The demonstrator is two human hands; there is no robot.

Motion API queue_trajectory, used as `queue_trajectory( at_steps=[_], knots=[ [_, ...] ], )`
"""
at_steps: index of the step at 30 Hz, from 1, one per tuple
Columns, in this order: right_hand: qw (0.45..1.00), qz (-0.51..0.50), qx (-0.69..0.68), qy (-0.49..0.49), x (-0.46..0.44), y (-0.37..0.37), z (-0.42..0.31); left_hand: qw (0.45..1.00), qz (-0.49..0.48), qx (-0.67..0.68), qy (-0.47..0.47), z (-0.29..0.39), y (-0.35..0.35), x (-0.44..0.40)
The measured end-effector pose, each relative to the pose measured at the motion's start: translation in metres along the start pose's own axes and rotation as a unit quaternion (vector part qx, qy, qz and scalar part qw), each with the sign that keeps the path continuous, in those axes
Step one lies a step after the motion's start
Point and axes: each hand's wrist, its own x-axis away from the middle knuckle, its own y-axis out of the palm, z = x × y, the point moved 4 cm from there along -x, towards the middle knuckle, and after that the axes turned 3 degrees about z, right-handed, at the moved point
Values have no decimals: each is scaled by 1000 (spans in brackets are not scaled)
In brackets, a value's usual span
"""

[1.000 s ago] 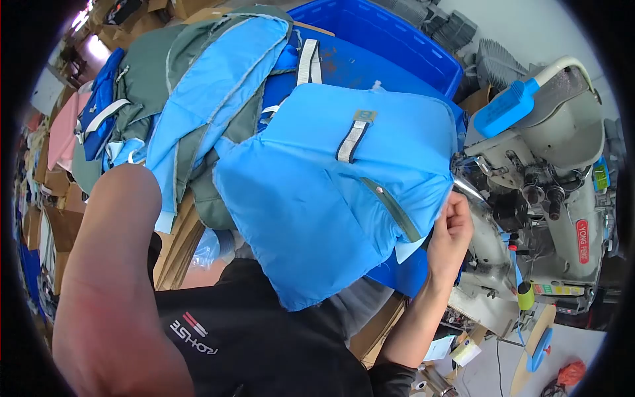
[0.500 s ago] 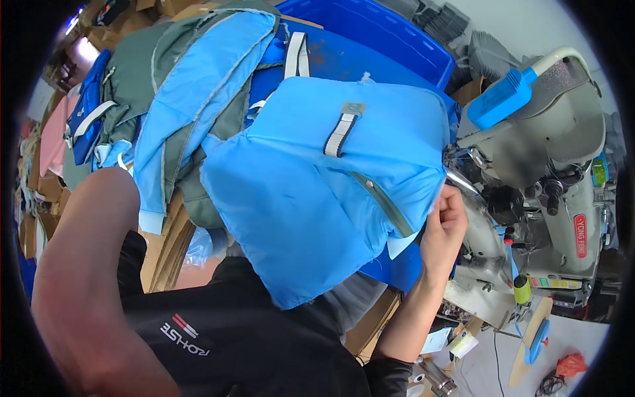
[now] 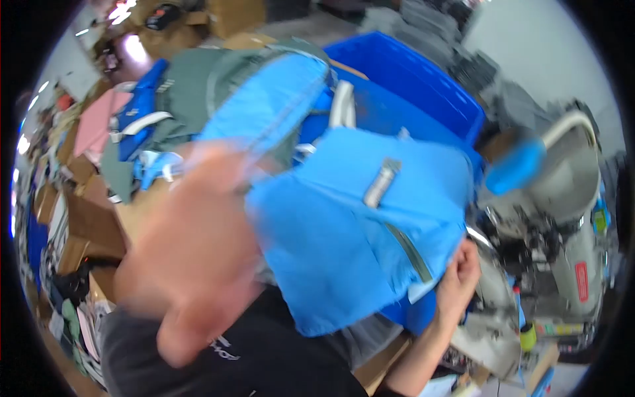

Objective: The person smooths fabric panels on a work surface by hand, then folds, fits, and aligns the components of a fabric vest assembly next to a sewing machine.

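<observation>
A light blue fabric bag piece (image 3: 317, 258) lies spread out in front of me, with a short white webbing strap (image 3: 381, 185) and a dark green strip (image 3: 408, 251) sewn on it. At its right edge, beside the sewing machine, my right hand (image 3: 461, 271) has its fingers curled closed on the fabric. My left hand (image 3: 198, 225) is raised close to the camera, left of the bag piece. Motion smears it, so its fingers are not readable. It hides part of the green and blue fabric pieces (image 3: 261, 99) behind it.
A grey sewing machine (image 3: 569, 245) with a blue attachment (image 3: 516, 169) stands on the right. Behind the work is a blue plastic bin (image 3: 410, 73). Cardboard boxes (image 3: 96, 225) and piled fabric line the left side.
My left hand has come into view, large and blurred, on the left. The view has shifted, so the scene sits lower and further right. My right hand still holds the fabric edge.
</observation>
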Motion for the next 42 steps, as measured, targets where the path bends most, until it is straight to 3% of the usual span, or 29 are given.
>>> queue_trajectory(
  at_steps=[1,3,5,11,17,42],
  knots=[
    [1000,16,-9,0,0,7,-6,981,-20,107,-161,-22,12,11],
    [1000,19,-5,-14,-3,10,-5,809,79,328,-481,-65,33,46],
    [1000,8,-12,1,-3,11,-9,729,95,441,-515,-85,51,61],
    [999,30,-11,3,-3,15,-10,683,111,472,-547,-89,65,75],
    [999,29,-11,7,-3,14,-12,716,80,399,-568,-80,72,70],
    [1000,24,-17,3,-3,13,-10,714,54,442,-541,-74,85,68]
  ],
)
